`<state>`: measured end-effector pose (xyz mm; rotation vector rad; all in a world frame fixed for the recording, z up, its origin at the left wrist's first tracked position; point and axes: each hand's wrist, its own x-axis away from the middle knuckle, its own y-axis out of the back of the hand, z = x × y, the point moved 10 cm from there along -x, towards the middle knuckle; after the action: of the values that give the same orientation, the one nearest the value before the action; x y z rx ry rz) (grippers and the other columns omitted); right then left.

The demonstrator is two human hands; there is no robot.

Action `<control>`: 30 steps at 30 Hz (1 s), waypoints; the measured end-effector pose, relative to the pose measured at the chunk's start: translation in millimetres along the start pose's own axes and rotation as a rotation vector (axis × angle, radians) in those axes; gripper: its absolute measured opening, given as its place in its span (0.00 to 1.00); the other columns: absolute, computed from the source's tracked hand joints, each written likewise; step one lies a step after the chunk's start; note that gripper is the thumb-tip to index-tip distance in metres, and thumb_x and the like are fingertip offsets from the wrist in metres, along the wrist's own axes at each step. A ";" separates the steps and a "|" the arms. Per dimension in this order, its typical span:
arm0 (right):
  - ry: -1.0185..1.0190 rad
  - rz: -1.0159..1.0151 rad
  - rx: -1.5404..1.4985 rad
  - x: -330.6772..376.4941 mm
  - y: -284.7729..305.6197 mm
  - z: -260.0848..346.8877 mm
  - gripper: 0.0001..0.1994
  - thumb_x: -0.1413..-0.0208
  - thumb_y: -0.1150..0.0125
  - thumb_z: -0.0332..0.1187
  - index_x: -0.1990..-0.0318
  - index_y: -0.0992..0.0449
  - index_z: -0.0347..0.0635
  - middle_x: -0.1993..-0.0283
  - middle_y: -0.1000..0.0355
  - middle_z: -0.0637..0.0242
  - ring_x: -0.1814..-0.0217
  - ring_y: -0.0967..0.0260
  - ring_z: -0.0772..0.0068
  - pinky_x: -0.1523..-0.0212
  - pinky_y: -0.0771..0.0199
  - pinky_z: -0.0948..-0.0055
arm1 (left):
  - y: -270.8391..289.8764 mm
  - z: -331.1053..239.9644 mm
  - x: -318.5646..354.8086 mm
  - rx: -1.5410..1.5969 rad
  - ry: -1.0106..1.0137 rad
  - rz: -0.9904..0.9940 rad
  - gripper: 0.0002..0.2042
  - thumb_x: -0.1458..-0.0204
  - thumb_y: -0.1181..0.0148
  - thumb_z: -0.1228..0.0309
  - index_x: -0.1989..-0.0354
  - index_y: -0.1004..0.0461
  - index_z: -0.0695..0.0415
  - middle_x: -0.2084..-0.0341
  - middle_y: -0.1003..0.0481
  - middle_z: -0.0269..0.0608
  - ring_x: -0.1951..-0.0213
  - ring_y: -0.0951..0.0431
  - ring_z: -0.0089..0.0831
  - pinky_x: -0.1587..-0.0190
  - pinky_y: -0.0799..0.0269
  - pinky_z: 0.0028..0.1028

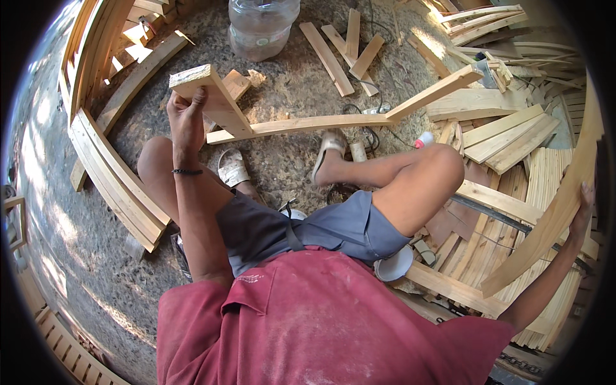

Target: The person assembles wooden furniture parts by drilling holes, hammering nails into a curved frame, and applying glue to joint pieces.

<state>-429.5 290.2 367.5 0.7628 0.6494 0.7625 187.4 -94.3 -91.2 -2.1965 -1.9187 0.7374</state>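
My left hand (186, 115) grips one short upright end of a U-shaped wooden frame (301, 124), held just above the sawdust ground ahead of my knees. The frame's long curved rail runs right to a second slanted end piece (436, 93). My right hand (582, 205) is stretched far out to the right and holds a long curved wooden slat (552, 218) that leans across a stack of planks. I sit with both legs bent, sandals (232, 168) on my feet.
Curved laminated rails (115, 186) lie at left. Short offcuts (340, 48) and a clear plastic jug (262, 25) sit ahead. Stacked planks (507, 135) fill the right side. A white bowl (394, 264) and a small bottle with a red cap (422, 139) lie near my right leg.
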 end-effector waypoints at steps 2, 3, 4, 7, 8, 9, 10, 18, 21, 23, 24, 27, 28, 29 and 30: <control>-0.013 -0.034 -0.042 4.4 14.4 -9.3 0.29 0.41 0.45 0.51 0.45 0.32 0.33 0.55 0.27 0.59 0.56 0.30 0.73 0.53 0.30 0.74 | -3.0 -1.1 0.7 -0.025 -0.027 -0.042 0.17 0.42 0.33 0.64 0.52 0.26 0.62 0.59 0.21 0.35 0.58 0.25 0.21 0.51 0.31 0.25; -0.009 -0.028 -0.049 8.4 16.3 -8.7 0.28 0.40 0.46 0.51 0.45 0.31 0.32 0.55 0.27 0.59 0.56 0.30 0.72 0.53 0.30 0.74 | -2.9 -3.5 0.7 -0.024 -0.037 -0.057 0.17 0.42 0.33 0.64 0.51 0.27 0.62 0.59 0.21 0.35 0.58 0.25 0.21 0.51 0.31 0.25; -0.005 -0.021 -0.057 12.6 17.9 -6.9 0.28 0.39 0.46 0.50 0.45 0.31 0.32 0.55 0.26 0.59 0.56 0.30 0.72 0.52 0.30 0.73 | -1.9 -6.4 -0.2 -0.023 -0.048 -0.071 0.18 0.42 0.33 0.63 0.51 0.27 0.62 0.59 0.21 0.35 0.58 0.25 0.21 0.51 0.31 0.25; -0.010 -0.017 -0.096 28.9 32.5 -17.0 0.26 0.37 0.49 0.49 0.46 0.29 0.31 0.55 0.26 0.59 0.55 0.30 0.72 0.52 0.30 0.73 | 3.5 -5.0 0.4 -0.012 -0.056 -0.089 0.18 0.42 0.33 0.64 0.50 0.27 0.62 0.58 0.21 0.35 0.57 0.25 0.21 0.51 0.31 0.25; -0.015 -0.021 -0.112 33.1 33.8 -16.3 0.26 0.37 0.49 0.48 0.46 0.29 0.31 0.55 0.26 0.59 0.55 0.30 0.72 0.51 0.30 0.73 | 1.1 -7.3 0.2 -0.005 -0.059 -0.091 0.18 0.42 0.33 0.64 0.50 0.27 0.62 0.58 0.21 0.36 0.57 0.25 0.21 0.51 0.31 0.25; -0.007 -0.069 -0.106 36.5 38.2 -15.1 0.26 0.37 0.49 0.48 0.46 0.29 0.31 0.55 0.26 0.60 0.54 0.30 0.72 0.51 0.30 0.72 | -1.8 -9.4 0.2 0.002 -0.062 -0.093 0.17 0.42 0.33 0.65 0.50 0.27 0.62 0.58 0.21 0.36 0.57 0.25 0.20 0.51 0.31 0.24; 0.000 -0.116 -0.100 40.1 41.8 -13.7 0.26 0.36 0.49 0.48 0.45 0.29 0.31 0.56 0.26 0.60 0.54 0.30 0.72 0.51 0.30 0.72 | -4.4 -9.0 0.1 -0.004 -0.064 -0.093 0.16 0.42 0.33 0.66 0.51 0.26 0.62 0.59 0.21 0.36 0.58 0.24 0.20 0.52 0.30 0.24; 0.012 -0.121 -0.032 42.7 50.1 -20.6 0.23 0.34 0.50 0.43 0.40 0.31 0.33 0.46 0.27 0.58 0.45 0.29 0.70 0.41 0.33 0.71 | -12.8 -9.5 3.3 -0.056 -0.037 -0.048 0.16 0.42 0.34 0.65 0.51 0.26 0.62 0.60 0.21 0.36 0.58 0.25 0.20 0.54 0.31 0.24; 0.020 -0.170 0.010 43.7 46.2 -15.3 0.24 0.34 0.49 0.43 0.39 0.32 0.33 0.46 0.27 0.58 0.45 0.30 0.70 0.41 0.33 0.71 | -28.9 -10.3 8.4 -0.083 -0.037 -0.042 0.16 0.40 0.36 0.65 0.50 0.27 0.63 0.57 0.21 0.38 0.56 0.25 0.22 0.51 0.31 0.25; 0.030 -0.175 0.023 37.9 47.6 -16.0 0.24 0.34 0.49 0.44 0.40 0.32 0.33 0.46 0.27 0.58 0.45 0.29 0.70 0.42 0.33 0.71 | -44.6 -7.4 9.0 -0.178 0.008 0.002 0.16 0.40 0.35 0.66 0.50 0.27 0.63 0.58 0.21 0.38 0.57 0.24 0.22 0.53 0.28 0.26; 0.036 -0.178 0.027 35.8 48.3 -16.4 0.24 0.34 0.49 0.44 0.40 0.31 0.33 0.46 0.27 0.59 0.46 0.29 0.71 0.42 0.33 0.71 | -54.2 -2.1 8.3 -0.174 0.034 0.017 0.15 0.41 0.35 0.67 0.50 0.27 0.63 0.59 0.20 0.38 0.59 0.23 0.22 0.56 0.27 0.25; 0.041 -0.140 0.010 27.3 37.6 -17.4 0.26 0.36 0.47 0.46 0.41 0.32 0.32 0.49 0.27 0.58 0.51 0.29 0.71 0.47 0.30 0.72 | -76.8 14.2 5.7 -0.152 0.010 0.059 0.16 0.41 0.34 0.67 0.49 0.27 0.61 0.58 0.20 0.39 0.58 0.22 0.22 0.56 0.25 0.25; 0.028 -0.097 -0.001 23.5 29.4 -17.2 0.28 0.38 0.45 0.48 0.41 0.34 0.31 0.49 0.27 0.58 0.53 0.28 0.71 0.49 0.29 0.72 | -74.6 20.6 5.6 -0.107 0.052 0.063 0.16 0.42 0.34 0.67 0.49 0.27 0.61 0.58 0.20 0.39 0.58 0.22 0.22 0.55 0.24 0.26; 0.016 -0.056 -0.013 20.2 17.7 -15.0 0.30 0.40 0.43 0.49 0.42 0.35 0.31 0.50 0.28 0.57 0.55 0.28 0.70 0.52 0.27 0.72 | -75.9 21.9 4.4 -0.095 0.050 0.071 0.16 0.42 0.33 0.68 0.50 0.27 0.62 0.58 0.20 0.38 0.58 0.21 0.22 0.55 0.24 0.25; 0.040 -0.015 -0.072 16.2 3.0 -10.4 0.32 0.42 0.43 0.49 0.40 0.36 0.30 0.51 0.28 0.57 0.57 0.28 0.72 0.55 0.26 0.73 | -75.8 22.0 4.0 -0.083 0.047 0.076 0.16 0.43 0.33 0.69 0.50 0.27 0.62 0.58 0.20 0.38 0.58 0.21 0.22 0.55 0.24 0.25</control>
<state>-429.2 308.3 360.2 0.6780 0.6596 0.7853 110.1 -81.5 -80.5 -2.3252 -1.8852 0.6221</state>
